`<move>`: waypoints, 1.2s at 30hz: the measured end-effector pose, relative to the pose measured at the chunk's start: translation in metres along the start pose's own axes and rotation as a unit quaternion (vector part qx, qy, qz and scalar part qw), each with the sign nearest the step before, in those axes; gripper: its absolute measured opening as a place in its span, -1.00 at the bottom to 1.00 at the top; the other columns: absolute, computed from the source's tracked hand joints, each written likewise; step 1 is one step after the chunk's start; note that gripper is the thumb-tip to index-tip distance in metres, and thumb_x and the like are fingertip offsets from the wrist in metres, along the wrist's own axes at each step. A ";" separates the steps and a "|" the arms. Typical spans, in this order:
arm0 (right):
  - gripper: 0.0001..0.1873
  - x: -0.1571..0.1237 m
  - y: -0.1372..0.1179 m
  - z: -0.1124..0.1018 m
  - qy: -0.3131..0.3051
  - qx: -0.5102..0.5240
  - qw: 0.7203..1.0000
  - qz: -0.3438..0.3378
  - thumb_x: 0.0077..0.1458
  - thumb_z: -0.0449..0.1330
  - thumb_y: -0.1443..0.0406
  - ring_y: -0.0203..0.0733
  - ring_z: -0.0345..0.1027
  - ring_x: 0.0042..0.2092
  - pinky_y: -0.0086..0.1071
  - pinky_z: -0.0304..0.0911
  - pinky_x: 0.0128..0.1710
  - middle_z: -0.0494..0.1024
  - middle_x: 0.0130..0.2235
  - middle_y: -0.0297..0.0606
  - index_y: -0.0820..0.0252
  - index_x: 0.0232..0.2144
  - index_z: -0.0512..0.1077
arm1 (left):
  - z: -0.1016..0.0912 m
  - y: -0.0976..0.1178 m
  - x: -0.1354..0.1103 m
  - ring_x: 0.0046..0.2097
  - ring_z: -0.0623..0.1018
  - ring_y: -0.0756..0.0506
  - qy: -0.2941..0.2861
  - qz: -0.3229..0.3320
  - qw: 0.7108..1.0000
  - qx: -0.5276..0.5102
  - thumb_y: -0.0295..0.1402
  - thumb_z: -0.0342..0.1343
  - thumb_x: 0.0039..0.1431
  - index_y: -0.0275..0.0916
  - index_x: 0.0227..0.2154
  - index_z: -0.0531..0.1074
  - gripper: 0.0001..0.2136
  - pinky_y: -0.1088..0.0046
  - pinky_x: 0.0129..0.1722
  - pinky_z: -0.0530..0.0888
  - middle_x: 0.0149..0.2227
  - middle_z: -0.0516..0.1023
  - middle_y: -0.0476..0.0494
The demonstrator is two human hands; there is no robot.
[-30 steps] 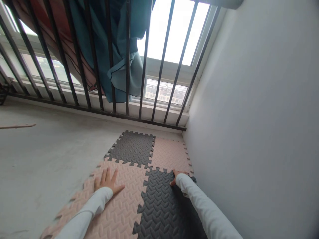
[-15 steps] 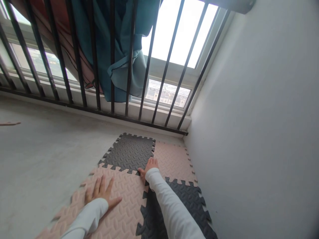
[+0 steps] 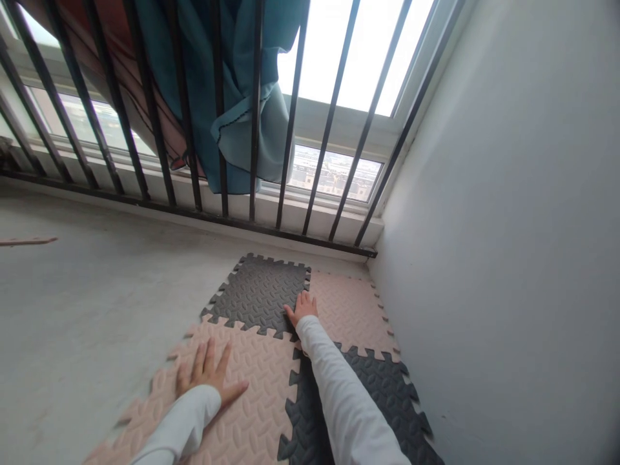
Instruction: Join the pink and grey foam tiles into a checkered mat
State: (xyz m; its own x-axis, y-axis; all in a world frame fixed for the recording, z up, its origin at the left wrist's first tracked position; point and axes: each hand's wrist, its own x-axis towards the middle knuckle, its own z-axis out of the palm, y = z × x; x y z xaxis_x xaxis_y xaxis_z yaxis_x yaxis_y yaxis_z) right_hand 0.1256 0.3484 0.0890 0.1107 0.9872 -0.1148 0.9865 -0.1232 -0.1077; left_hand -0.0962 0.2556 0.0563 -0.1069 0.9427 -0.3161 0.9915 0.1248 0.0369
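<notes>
My left hand [image 3: 207, 369] lies flat with its fingers spread on a pink foam floor tile [image 3: 256, 394]. Farther forward, my right hand [image 3: 303, 309] rests, thumb apart from the fingers, on the seam between a dark grey foam tile [image 3: 259, 290] and a second pink foam tile [image 3: 349, 310]. A black foam tile [image 3: 382, 387] lies under my right forearm, which hides part of it. Toothed edges join the tiles, though the joint beneath my right hand is covered.
A black metal railing [image 3: 232, 223] runs across the front, with teal and reddish curtains [image 3: 242, 129] and a window [image 3: 334, 171] behind it. The white wall [image 3: 494, 258] borders the mat on the right. Grey floor [image 3: 106, 290] stretches left, where a thin pinkish strip [image 3: 29, 241] lies.
My right hand has slid slightly forward along the seam between the dark grey and pink tiles. My left hand stays on its tile. The whole view has shifted a little.
</notes>
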 end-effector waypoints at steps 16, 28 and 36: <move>-0.22 0.058 0.016 -0.012 0.001 0.004 0.999 0.038 0.08 -0.35 -0.02 -0.09 -0.26 0.22 -0.20 -0.45 0.16 -0.08 0.21 0.03 0.50 0.15 -0.12 | -0.015 0.006 -0.012 0.24 -0.28 -0.16 -0.020 -0.010 1.000 0.007 0.12 -0.05 -0.28 0.01 0.13 -0.09 -0.18 0.04 0.12 -0.30 0.25 -0.32 -0.06; -0.19 0.104 0.013 -0.007 -0.007 0.042 0.993 0.107 0.05 -0.27 -0.04 -0.09 -0.40 0.24 -0.22 -0.35 0.16 -0.23 0.24 -0.05 0.49 0.16 -0.20 | -0.013 0.007 -0.017 0.24 -0.24 -0.18 0.032 0.005 0.999 -0.005 0.05 -0.04 -0.24 -0.01 0.12 -0.04 -0.23 0.02 0.11 -0.31 0.25 -0.25 -0.12; -0.10 0.108 0.016 -0.009 -0.016 -0.005 0.997 0.072 -0.02 -0.22 -0.11 -0.05 -0.39 0.23 -0.21 -0.43 0.17 -0.15 0.22 0.00 0.51 0.15 -0.14 | -0.006 0.000 -0.005 0.23 -0.33 -0.21 -0.025 0.012 0.999 -0.017 0.10 -0.02 -0.29 -0.01 0.13 -0.12 -0.16 -0.03 0.09 -0.36 0.25 -0.35 -0.11</move>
State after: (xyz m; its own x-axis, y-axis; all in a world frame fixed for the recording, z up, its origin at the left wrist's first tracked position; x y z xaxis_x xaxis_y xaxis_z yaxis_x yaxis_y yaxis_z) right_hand 0.1547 0.4543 0.0835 0.2469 0.9557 -0.1605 0.9621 -0.2615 -0.0774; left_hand -0.0965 0.2526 0.0632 -0.0789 0.9288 -0.3620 0.9906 0.1139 0.0763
